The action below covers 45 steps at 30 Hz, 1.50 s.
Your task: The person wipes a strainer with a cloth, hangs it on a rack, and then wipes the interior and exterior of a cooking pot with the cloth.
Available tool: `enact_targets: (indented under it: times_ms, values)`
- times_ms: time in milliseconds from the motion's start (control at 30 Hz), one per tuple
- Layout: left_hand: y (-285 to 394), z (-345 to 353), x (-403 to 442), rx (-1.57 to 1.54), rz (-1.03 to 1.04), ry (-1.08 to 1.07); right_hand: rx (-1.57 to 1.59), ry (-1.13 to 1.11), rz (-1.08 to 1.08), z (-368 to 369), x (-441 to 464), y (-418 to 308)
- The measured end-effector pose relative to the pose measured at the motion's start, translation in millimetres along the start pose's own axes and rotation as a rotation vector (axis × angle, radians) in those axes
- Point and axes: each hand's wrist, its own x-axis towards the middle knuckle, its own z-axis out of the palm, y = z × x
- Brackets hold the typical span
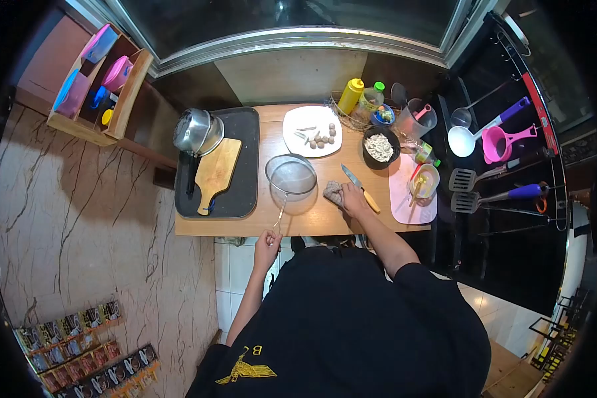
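Note:
My left hand (pixel 267 247) is closed on the thin handle end of a wire mesh strainer (pixel 290 174), whose round basket rests on the wooden table. My right hand (pixel 353 199) touches a crumpled grey cloth (pixel 333 193), its fingers pressed together on it. Just beside that hand lies a knife (pixel 370 200) with a yellow handle, its blade pointing away from me. Beyond the strainer, a white plate (pixel 302 146) holds several small round brown pieces and pale strips. A black bowl (pixel 381 162) of pale chopped pieces stands to its right.
At the left, a black tray (pixel 246 159) bears a wooden board (pixel 217 169) and metal pots (pixel 196 129). A pink board (pixel 402 209) with a small tub (pixel 432 179) lies right. Behind are a yellow bottle (pixel 351 96) and a clear jug (pixel 416 119); utensils (pixel 467 201) lie farther right.

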Motion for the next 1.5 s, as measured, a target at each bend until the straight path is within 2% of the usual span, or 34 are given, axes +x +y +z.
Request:
enact_targets:
  times_ms: [133, 200, 333, 400, 500, 633, 700, 733, 800, 833, 933, 1033, 1300, 1400, 1500]
  values:
    - [-8.4, 5.9, -8.4, -0.042, -0.055, -0.008, -0.047, 0.104, 0.041, -5.8, -16.0, -21.5]
    - [-7.4, 8.0, -11.4, -0.082, -0.101, -0.051, -0.065, -0.027, 0.048, -18.1, -20.6, -28.9]
    - [-7.7, 12.6, -10.1, -0.141, -0.165, -0.136, 0.033, -0.117, 0.068, -8.8, -20.9, -20.8]
    - [-7.9, 14.8, -7.2, -0.156, -0.212, -0.180, 0.208, -0.050, 0.120, -7.8, -26.0, -21.1]
    - [-7.5, 21.0, -5.3, -0.231, -0.172, -0.211, 0.374, 0.056, 0.228, -16.2, -35.6, -17.8]
    - [-5.6, 18.1, -4.0, -0.159, -0.151, -0.296, 0.580, 0.167, 0.333, -40.1, -20.3, -14.4]
    - [3.5, 16.5, -10.3, -0.144, -0.156, -0.334, 0.664, 0.313, 0.170, -67.3, -6.3, -22.4]
    - [8.1, 16.6, -11.9, -0.131, -0.159, -0.367, 0.662, 0.320, 0.177, -81.9, 1.3, -26.9]
    - [3.6, 18.9, -15.5, -0.105, -0.144, -0.384, 0.445, 0.415, -0.104, -107.0, 15.5, -37.1]
    - [2.0, 19.2, -17.1, -0.082, -0.129, -0.391, 0.443, 0.421, -0.100, -114.8, 21.8, -39.8]
    - [1.9, 20.6, -21.0, -0.095, -0.097, -0.426, 0.219, 0.213, -0.087, -133.5, 31.3, -49.8]
    - [4.1, 18.5, -23.0, -0.124, -0.073, -0.433, 0.111, 0.180, -0.151, -130.6, 33.4, -56.6]
    - [-4.8, 15.4, -16.9, -0.143, -0.077, -0.407, 0.100, 0.170, -0.338, -124.8, 3.7, -95.4]
    - [-6.6, 13.1, -16.8, -0.135, -0.054, -0.407, 0.083, 0.001, -0.402, -138.1, -3.5, -110.0]
    - [-7.0, 10.2, -18.8, -0.123, -0.043, -0.401, 0.105, 0.130, -0.470, -131.3, 10.8, -97.2]
